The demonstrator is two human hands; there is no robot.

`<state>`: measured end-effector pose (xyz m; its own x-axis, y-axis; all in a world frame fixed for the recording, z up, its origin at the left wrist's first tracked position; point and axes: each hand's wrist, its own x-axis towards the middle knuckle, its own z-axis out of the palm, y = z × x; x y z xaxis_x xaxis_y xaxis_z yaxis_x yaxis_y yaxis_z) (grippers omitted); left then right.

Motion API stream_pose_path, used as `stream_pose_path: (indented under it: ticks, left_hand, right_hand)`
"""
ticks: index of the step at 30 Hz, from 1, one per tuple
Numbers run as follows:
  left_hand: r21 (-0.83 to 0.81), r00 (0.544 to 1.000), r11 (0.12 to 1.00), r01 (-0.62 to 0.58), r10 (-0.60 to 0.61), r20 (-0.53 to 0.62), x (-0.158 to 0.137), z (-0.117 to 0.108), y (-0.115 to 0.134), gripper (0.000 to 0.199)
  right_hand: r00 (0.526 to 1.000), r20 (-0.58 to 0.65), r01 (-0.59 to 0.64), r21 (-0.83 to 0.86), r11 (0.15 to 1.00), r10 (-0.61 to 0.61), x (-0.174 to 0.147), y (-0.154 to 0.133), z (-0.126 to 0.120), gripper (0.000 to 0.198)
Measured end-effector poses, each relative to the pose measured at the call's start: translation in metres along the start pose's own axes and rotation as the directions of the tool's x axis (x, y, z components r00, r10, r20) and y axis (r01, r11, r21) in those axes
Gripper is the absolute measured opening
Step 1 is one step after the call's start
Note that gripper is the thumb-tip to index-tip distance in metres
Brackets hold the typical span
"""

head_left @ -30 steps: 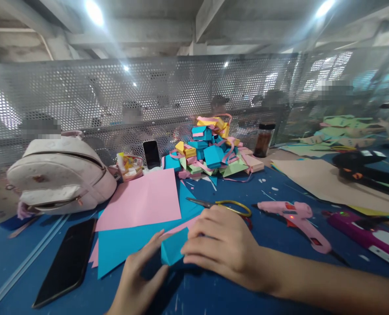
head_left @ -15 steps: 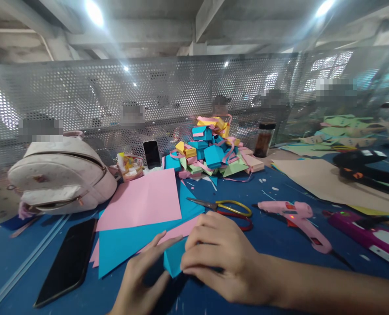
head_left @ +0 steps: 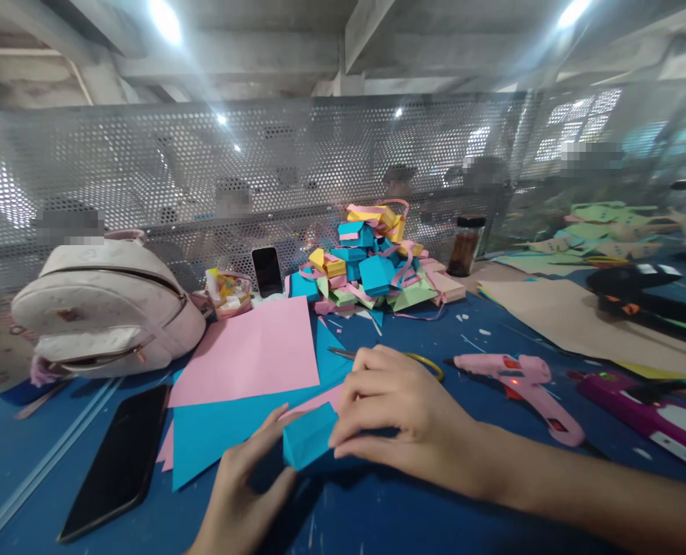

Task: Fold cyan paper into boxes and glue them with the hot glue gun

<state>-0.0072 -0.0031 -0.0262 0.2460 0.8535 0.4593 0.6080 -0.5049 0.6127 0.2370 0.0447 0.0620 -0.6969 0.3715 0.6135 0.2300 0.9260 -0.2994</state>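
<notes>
My right hand [head_left: 395, 408] pinches the right end of a small folded blue paper box [head_left: 309, 438] between thumb and fingers, holding it tilted over the table. At the box's left end, my left hand [head_left: 249, 470] is open, thumb and fingers apart around that end; its thumb tip is at the lower corner, and I cannot tell whether it presses there. Pink paper [head_left: 256, 354] and blue paper [head_left: 221, 432] sheets lie behind the hands. Scissors [head_left: 429, 364] with a yellow handle are partly hidden by my right hand.
A pink glue gun [head_left: 519, 378] and a purple device [head_left: 649, 416] lie to the right. A black phone [head_left: 117, 462] and a pale backpack [head_left: 112, 308] are on the left. Folded paper boxes [head_left: 371, 262] are heaped before the perforated partition [head_left: 297, 146], beside a jar [head_left: 467, 247].
My right hand has shifted slightly up and right, uncovering more of the blue paper box and hiding more of the scissors. The box has turned, and my left fingers have come off its top.
</notes>
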Motion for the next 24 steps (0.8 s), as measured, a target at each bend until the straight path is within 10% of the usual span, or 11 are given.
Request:
stream_pose_path:
  ticks: [24]
  left_hand:
    - [-0.052,0.994,0.993,0.11,-0.109,0.012,-0.001,0.002,-0.003,0.041]
  right_hand:
    - [0.963,0.043,-0.269,0.254,0.929,0.267,0.007,-0.002,-0.003,0.01]
